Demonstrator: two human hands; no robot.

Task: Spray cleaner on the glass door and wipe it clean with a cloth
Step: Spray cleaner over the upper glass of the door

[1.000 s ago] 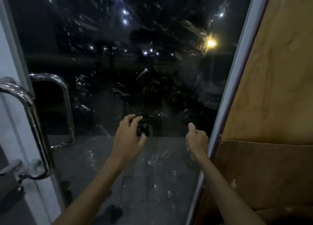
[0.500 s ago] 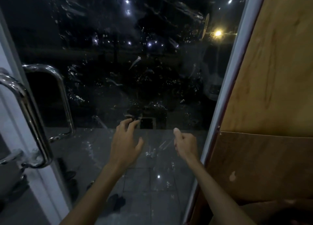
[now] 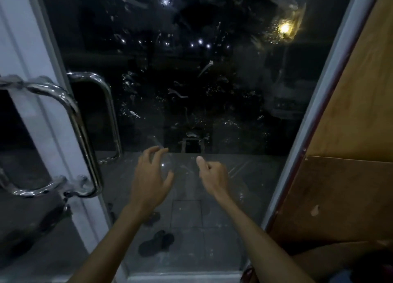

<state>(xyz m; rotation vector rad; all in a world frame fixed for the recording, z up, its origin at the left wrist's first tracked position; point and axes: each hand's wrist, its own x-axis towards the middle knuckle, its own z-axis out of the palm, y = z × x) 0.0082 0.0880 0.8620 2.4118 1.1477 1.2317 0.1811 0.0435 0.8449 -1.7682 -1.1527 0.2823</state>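
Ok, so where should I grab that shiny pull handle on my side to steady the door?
I'd take the near handle by its long straight bar, mid-height, not the curved ends. Come from the right with your left hand, which is nearest and empty; the bar stands off the white frame, so fingers can wrap behind it.

The glass door (image 3: 191, 80) is glossy and clear, yet its surface is streaked, smeared and beaded with droplets that catch the light. The pull handle (image 3: 81, 138) is polished metal tube, mirror-bright. The door frame (image 3: 32, 48) looks smooth and pale with a soft sheen; metal or plastic, I cannot tell. On the right, the upper panel (image 3: 357, 91) is light wood, matt, with visible grain. The lower board (image 3: 340, 197) is darker, duller wood with a pale chipped spot.
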